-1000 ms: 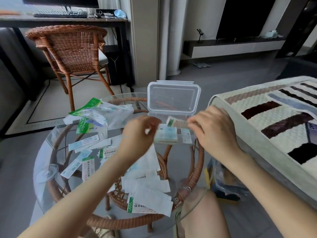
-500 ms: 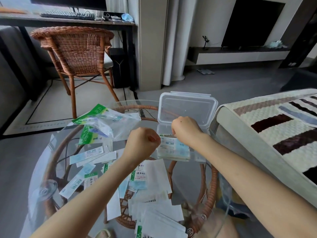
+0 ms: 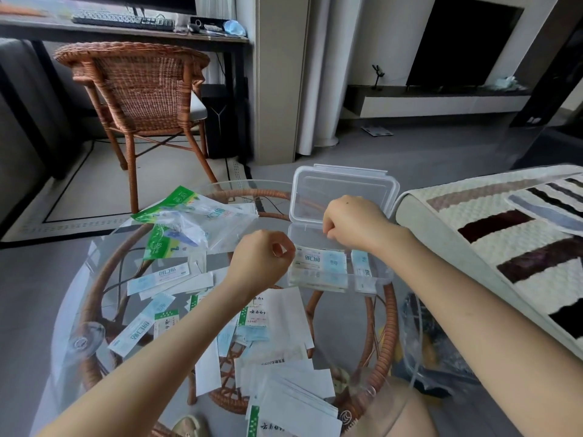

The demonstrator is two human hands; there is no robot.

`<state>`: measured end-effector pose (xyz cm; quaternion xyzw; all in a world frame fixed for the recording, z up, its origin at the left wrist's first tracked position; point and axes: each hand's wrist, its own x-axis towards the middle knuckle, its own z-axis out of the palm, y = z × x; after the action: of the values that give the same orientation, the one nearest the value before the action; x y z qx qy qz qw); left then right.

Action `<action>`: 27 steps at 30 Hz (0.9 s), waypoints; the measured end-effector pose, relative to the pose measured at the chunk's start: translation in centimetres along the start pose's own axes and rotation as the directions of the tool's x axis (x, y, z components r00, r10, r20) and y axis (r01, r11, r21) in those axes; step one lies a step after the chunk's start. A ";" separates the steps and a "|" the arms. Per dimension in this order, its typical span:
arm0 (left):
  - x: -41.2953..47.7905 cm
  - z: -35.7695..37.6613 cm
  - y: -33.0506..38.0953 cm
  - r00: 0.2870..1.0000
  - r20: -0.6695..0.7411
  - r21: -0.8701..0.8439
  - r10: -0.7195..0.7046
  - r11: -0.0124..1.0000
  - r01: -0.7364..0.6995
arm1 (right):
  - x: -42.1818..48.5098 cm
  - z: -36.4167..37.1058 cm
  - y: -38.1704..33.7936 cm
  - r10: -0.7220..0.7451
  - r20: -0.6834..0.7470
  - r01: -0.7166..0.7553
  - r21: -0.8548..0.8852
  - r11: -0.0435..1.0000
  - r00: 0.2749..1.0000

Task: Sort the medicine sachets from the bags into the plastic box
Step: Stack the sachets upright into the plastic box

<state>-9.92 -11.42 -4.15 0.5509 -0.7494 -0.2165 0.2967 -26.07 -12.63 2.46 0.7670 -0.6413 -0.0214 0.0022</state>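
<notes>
A clear plastic box (image 3: 383, 280) stands on the far right of the glass table, its lid (image 3: 344, 189) propped open behind it. Inside it lie a stack of blue-and-white sachets (image 3: 318, 266) and a narrow sachet (image 3: 361, 266). My right hand (image 3: 353, 222) hovers over the back of the box with its fingers curled; I see nothing in it. My left hand (image 3: 262, 257) is a loose fist just left of the box, holding nothing. Crumpled clear bags with green print (image 3: 195, 222) lie at the far left. Loose sachets (image 3: 157, 275) and white packets (image 3: 284, 313) are scattered in front.
The round glass table (image 3: 79, 279) sits on a rattan frame. A pile of white packets (image 3: 296, 408) lies at its near edge. A quilted sofa cover (image 3: 504, 241) is close on the right, a wicker chair (image 3: 142, 89) behind, and a plastic bag (image 3: 426, 342) on the floor.
A second ago both hands held a sachet above the box. My right hand has since come down over the box, and my left hand has drawn back to the left as a fist.
</notes>
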 end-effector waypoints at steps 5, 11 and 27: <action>-0.1 -0.4 0.6 1.000 -0.013 0.035 0.014 0.999 -0.013 | -1.9 1.2 0.9 0.112 -0.022 -0.111 0.043 0.993 0.993; -2.4 -3.3 0.0 0.999 -0.049 0.009 0.012 1.000 -0.012 | -6.4 3.3 -0.8 0.135 -0.284 -0.039 0.321 0.946 0.949; -13.9 -5.1 -1.4 0.945 0.325 0.257 0.018 0.961 -0.106 | -15.9 7.7 -8.0 -0.099 0.139 0.056 0.287 0.956 0.985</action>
<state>-2.43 1.43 -4.23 0.5198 -0.8271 -0.1889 0.0999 -21.32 4.65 -4.98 0.7803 -0.6054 0.0118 -0.1567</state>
